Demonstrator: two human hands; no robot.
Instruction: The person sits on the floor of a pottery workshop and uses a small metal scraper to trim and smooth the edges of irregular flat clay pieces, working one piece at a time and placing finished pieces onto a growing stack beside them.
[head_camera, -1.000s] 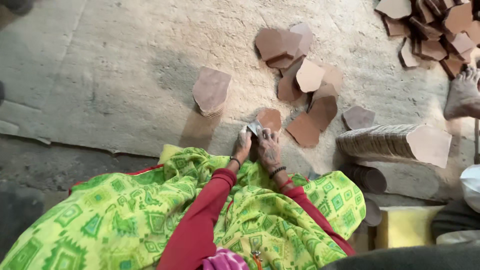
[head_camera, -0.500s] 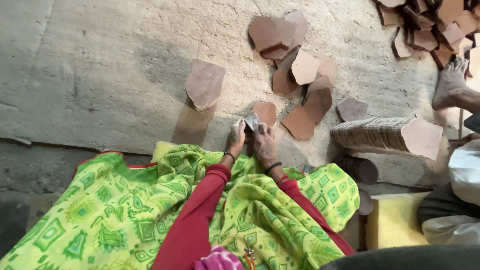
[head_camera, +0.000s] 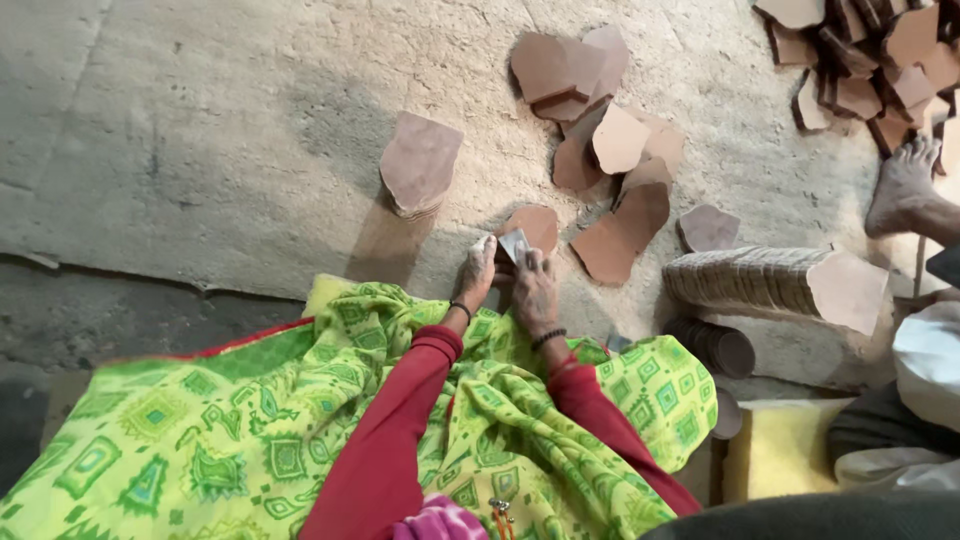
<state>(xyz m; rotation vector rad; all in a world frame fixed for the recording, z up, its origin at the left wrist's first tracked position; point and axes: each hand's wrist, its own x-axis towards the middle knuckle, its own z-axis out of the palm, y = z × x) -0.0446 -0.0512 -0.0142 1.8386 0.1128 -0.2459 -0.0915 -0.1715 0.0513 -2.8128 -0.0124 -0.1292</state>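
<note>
1. A small pale piece (head_camera: 513, 244) is pinched between both hands, just above the lap; it appears raised off the floor so that it can be worked by the fingertips
2. Left hand (head_camera: 474, 274): fingers curled, closed on the piece's left edge; wrist bent down, red sleeve drawn back to a dark bangle
3. Right hand (head_camera: 535, 292): knuckles up, fingers closed over the piece's lower right edge; a bangle is seen at the wrist
4. A brown rounded cutout (head_camera: 533, 226) lies on the floor (head_camera: 200, 150) directly behind the hands at 12 o'clock, probably kept within reach
5. A small stack (head_camera: 421, 164) sits at 11 o'clock, well apart; loose cutouts (head_camera: 610, 150) are scattered at 1 o'clock
6. A long row (head_camera: 760, 285) of stacked cutouts lies on its side at 3 o'clock; another person's foot (head_camera: 903, 187) is seen at 2 o'clock
7. A green patterned cloth (head_camera: 250, 440) covers the lap
</note>
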